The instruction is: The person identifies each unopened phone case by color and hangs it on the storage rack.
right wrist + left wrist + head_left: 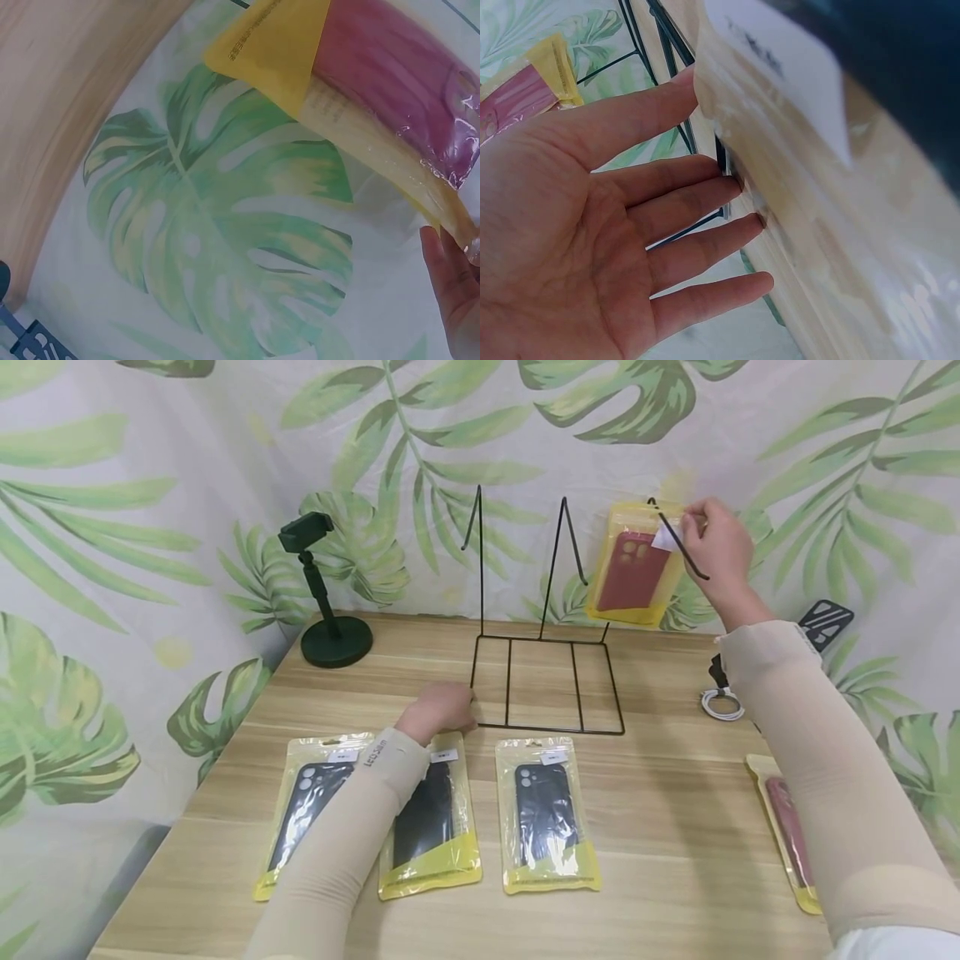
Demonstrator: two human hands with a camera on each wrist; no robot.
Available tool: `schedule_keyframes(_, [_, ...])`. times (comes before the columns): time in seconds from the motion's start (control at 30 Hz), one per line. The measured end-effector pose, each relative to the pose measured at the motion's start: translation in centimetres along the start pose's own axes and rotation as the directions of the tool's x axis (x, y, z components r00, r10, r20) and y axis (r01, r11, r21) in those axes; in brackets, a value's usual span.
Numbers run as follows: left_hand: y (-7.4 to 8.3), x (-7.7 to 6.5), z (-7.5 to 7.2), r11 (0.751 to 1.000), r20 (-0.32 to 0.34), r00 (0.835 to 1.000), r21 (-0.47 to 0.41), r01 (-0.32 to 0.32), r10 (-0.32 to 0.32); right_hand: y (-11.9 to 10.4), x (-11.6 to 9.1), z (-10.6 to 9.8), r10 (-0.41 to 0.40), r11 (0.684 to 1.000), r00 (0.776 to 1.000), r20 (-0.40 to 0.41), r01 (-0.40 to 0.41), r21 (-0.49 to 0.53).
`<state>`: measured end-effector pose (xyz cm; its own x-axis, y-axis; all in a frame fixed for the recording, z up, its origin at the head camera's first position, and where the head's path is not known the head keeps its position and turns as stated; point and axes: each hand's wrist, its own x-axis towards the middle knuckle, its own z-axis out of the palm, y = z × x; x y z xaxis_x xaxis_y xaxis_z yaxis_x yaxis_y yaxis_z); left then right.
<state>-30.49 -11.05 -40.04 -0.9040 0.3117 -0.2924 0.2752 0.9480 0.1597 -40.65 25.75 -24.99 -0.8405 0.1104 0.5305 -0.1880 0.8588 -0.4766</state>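
Observation:
My right hand [722, 547] pinches the upper right corner of a clear, yellow-edged pouch with a red phone case [633, 581] inside. This pouch hangs at the right hook of a black wire display rack [555, 728], hook arm in front of it. In the right wrist view, fingertips [442, 262] are at the pouch's edge. My left hand [442, 706] is at the rack's front left base corner; in the left wrist view its fingers [690, 244] are extended, fingertips right at the wire. Close below lies a pouch with a black phone case [427, 827], partly under the left forearm.
More pouched black phone cases lie to the left [296, 806] and right [546, 818] of it. Another pouched red case [787, 827] is at the right edge, partly behind the sleeve. A dark green phone stand [337, 643] stands back left; a white cable [722, 703] lies right.

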Motion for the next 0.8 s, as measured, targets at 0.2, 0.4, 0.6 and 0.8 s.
schedule_keyframes(0.2, [0.0, 0.1, 0.0, 1.000, 0.001, 1.000, -0.002, -0.010, 0.010, 0.8, -1.0, -0.9, -0.001, 1.000, 1.000, 0.012, 0.002, -0.012])
schedule_keyframes(0.4, [-0.4, 0.2, 0.0, 1.000, -0.014, 1.000, -0.011, -0.011, 0.011, 2.1, -2.7, -2.5, 0.048, 0.999, 0.998, 0.039, -0.048, -0.020])
schedule_keyframes(0.6, [-0.4, 0.2, -0.1, 1.000, -0.012, 1.000, -0.001, -0.015, 0.015, 3.8, -5.3, -4.0, 0.032, 0.997, 0.995, 0.094, -0.025, -0.074])
schedule_keyframes(0.8, [-0.2, 0.3, 0.1, 1.000, -0.010, 1.000, -0.010, -0.019, 0.019, 5.5, -8.5, -5.1, 0.066, 0.986, 0.958, 0.279, -0.020, -0.166])
